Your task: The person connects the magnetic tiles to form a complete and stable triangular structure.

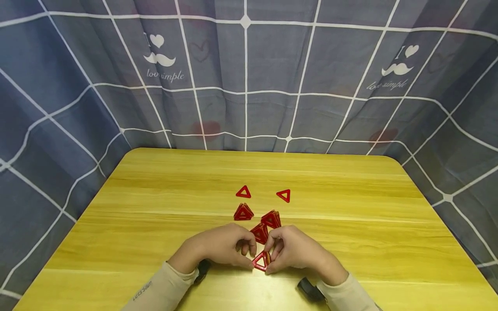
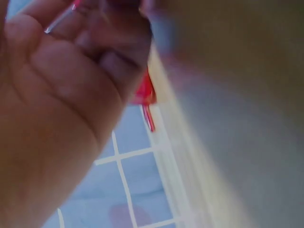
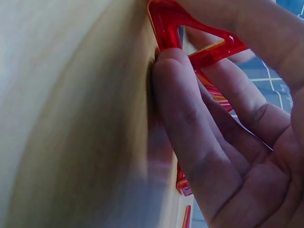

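Near the front of the table, my right hand [image 1: 293, 250] pinches a red triangular frame [image 1: 259, 267] with an open middle. In the right wrist view, the thumb and fingers lie along the edges of this red triangular frame [image 3: 166, 28]. The left hand [image 1: 229, 245] holds the frame's left corner at its thumb and curled fingers. Its own wrist view is blurred and shows only a red edge between the fingers. Just beyond the fingertips lies a stack of red triangles [image 1: 260, 233], with a second stack [image 1: 271, 219] touching its far right side.
A third stack of red triangles [image 1: 243, 212] sits farther back on the left. Two single triangular frames lie behind the stacks, one left [image 1: 244, 196] and one right [image 1: 288, 195]. A grey checked curtain [image 1: 272, 60] surrounds the back and sides of the wooden table [image 1: 155, 194].
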Tool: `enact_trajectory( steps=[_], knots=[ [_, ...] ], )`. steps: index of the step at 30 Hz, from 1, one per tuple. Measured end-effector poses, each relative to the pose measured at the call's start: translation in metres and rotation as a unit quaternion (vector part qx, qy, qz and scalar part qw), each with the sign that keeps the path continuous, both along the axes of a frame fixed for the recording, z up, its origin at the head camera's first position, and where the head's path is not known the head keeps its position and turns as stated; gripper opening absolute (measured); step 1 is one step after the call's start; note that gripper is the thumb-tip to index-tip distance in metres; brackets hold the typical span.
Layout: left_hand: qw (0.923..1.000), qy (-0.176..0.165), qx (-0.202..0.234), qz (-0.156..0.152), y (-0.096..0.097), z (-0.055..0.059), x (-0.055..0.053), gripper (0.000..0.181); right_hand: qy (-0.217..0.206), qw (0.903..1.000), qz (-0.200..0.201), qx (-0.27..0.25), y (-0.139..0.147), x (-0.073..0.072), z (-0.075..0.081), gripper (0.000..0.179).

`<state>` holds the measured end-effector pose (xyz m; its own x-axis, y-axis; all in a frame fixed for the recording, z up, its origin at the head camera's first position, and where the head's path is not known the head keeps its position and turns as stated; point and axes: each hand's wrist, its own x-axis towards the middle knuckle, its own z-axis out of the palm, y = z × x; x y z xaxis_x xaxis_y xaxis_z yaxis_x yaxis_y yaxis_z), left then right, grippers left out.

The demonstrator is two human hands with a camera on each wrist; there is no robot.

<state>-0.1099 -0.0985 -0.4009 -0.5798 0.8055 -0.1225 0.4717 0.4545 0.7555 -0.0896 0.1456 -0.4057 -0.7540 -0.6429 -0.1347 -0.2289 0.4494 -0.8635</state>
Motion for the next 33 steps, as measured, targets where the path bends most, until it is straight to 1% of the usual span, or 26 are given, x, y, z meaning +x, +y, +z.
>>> enact_trajectory(
  steps=[2,4,5,6,7,9,12,13,15,17,19,21,23,28,33],
  knots=[
    [0.9987,-0.038,0.031,0.014,-0.005,0.002,-0.005,0.018,-0.005,1.0,0.0,-0.005,-0.001,0.001,0.0,0.033],
    [0.9946,-0.072,0.063,0.041,-0.01,0.005,-0.011,0.02,-0.008,0.9999,-0.001,-0.008,-0.001,0.001,-0.001,0.033],
    [0.9922,-0.079,0.078,0.056,-0.012,0.007,-0.015,0.02,-0.011,0.9999,-0.002,-0.009,-0.002,0.002,-0.001,0.033],
    [0.9906,-0.075,0.088,0.074,-0.014,0.008,-0.02,0.02,-0.012,0.9999,-0.003,-0.01,-0.002,0.002,-0.001,0.033],
    [0.9884,-0.069,0.096,0.096,-0.016,0.009,-0.026,0.019,-0.013,0.9998,-0.004,-0.011,-0.002,0.002,-0.001,0.033],
    [0.9846,-0.037,0.106,0.134,-0.018,0.01,-0.039,0.018,-0.016,0.9998,-0.007,-0.011,-0.002,0.002,-0.002,0.033],
    [0.9773,0.034,0.092,0.188,-0.019,0.009,-0.062,0.018,-0.019,0.9997,-0.011,-0.008,-0.003,0.003,-0.002,0.033],
    [0.9745,0.05,0.086,0.201,-0.019,0.007,-0.069,0.02,-0.02,0.9997,-0.012,-0.007,-0.003,0.003,-0.002,0.033],
    [0.9713,0.075,0.067,0.216,-0.019,0.005,-0.081,0.026,-0.017,0.9998,-0.014,-0.004,-0.004,0.002,-0.001,0.033],
    [0.9708,0.09,0.039,0.219,-0.018,0.003,-0.091,0.031,-0.013,0.9998,-0.015,-0.003,-0.005,0.002,0.0,0.034],
    [0.9728,0.092,0.011,0.212,-0.016,0.0,-0.098,0.037,-0.012,0.9998,-0.015,-0.005,-0.006,0.002,0.001,0.034],
    [0.975,0.086,-0.014,0.204,-0.015,-0.001,-0.102,0.042,-0.012,0.9998,-0.015,-0.005,-0.006,0.002,0.001,0.034],
    [0.9765,0.082,-0.029,0.197,-0.013,-0.002,-0.105,0.044,-0.017,0.9997,-0.015,-0.009,-0.006,0.002,0.001,0.034],
    [0.9781,0.074,-0.048,0.189,-0.012,-0.003,-0.11,0.044,-0.019,0.9997,-0.015,-0.01,-0.006,0.002,0.001,0.034],
    [0.9787,0.085,-0.076,0.17,-0.011,-0.001,-0.113,0.043,-0.013,0.9999,-0.009,-0.007,-0.005,0.002,0.001,0.032]
  ],
)
